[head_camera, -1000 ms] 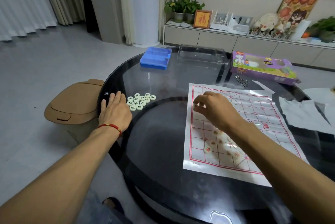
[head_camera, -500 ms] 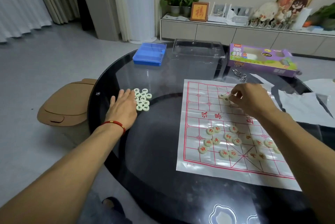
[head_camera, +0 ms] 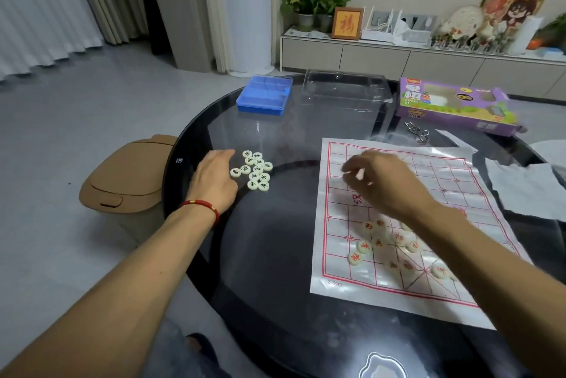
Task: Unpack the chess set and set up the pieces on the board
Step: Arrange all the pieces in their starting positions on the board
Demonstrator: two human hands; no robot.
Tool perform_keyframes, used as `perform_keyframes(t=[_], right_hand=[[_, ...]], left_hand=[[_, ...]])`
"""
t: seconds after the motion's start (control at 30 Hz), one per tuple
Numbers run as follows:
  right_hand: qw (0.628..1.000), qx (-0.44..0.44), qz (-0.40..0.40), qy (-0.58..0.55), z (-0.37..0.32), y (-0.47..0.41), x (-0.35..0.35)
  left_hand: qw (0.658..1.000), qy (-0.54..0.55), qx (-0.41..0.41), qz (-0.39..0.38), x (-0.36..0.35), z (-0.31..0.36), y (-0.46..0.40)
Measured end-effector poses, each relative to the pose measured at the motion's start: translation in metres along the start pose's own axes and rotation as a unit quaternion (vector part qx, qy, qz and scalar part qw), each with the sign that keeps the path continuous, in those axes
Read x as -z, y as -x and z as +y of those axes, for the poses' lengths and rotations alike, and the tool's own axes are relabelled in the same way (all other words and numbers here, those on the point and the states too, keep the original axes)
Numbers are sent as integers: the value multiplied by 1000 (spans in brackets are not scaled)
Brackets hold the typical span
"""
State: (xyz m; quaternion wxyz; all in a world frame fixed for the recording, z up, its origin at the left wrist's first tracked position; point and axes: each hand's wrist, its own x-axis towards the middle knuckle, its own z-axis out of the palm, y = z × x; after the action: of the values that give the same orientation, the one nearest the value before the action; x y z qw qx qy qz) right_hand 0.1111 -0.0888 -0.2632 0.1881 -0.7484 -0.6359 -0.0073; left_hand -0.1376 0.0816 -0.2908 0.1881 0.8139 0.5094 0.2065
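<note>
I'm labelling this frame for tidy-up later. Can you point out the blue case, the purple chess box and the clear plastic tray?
blue case (head_camera: pixel 264 95), head view, middle of its lid.
purple chess box (head_camera: pixel 456 108), head view, its front face.
clear plastic tray (head_camera: pixel 346 88), head view, centre of its top surface.

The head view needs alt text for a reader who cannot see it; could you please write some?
A person's right hand hovers, blurred, over a paper chess board holding red-marked pieces at its near end. The left hand rests flat on the round glass table beside a cluster of green-marked pieces.
</note>
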Motion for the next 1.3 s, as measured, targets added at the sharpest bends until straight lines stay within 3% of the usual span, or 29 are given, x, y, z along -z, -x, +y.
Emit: perform_keyframes(t=[0.23, 0.43, 0.67, 0.8, 0.9, 1.03, 1.2, 1.3], right_hand=[[990, 139, -38, -2, -89, -39, -45], [989, 135, -44, 42, -92, -54, -59], [984, 143, -27, 101, -83, -38, -54], [989, 120, -46, 78, -91, -42, -56], [994, 79, -54, 59, -96, -47, -66], [998, 37, -53, 8, -97, -52, -73], [995, 67, -71, 23, -96, -52, -65], [998, 50, -27, 8, -75, -50, -43]], left_hand=[[999, 35, 9, 38, 1, -14, 0], [996, 49, -33, 69, -2, -15, 2], [995, 64, -65, 47, -7, -14, -3], [994, -58, -36, 83, -9, -21, -7], [992, -118, 2, 32, -16, -27, -1], [990, -140, 11, -14, -20, -27, 2], [988, -152, 11, -15, -20, -28, 0], [988, -155, 11, -14, -21, -29, -1]])
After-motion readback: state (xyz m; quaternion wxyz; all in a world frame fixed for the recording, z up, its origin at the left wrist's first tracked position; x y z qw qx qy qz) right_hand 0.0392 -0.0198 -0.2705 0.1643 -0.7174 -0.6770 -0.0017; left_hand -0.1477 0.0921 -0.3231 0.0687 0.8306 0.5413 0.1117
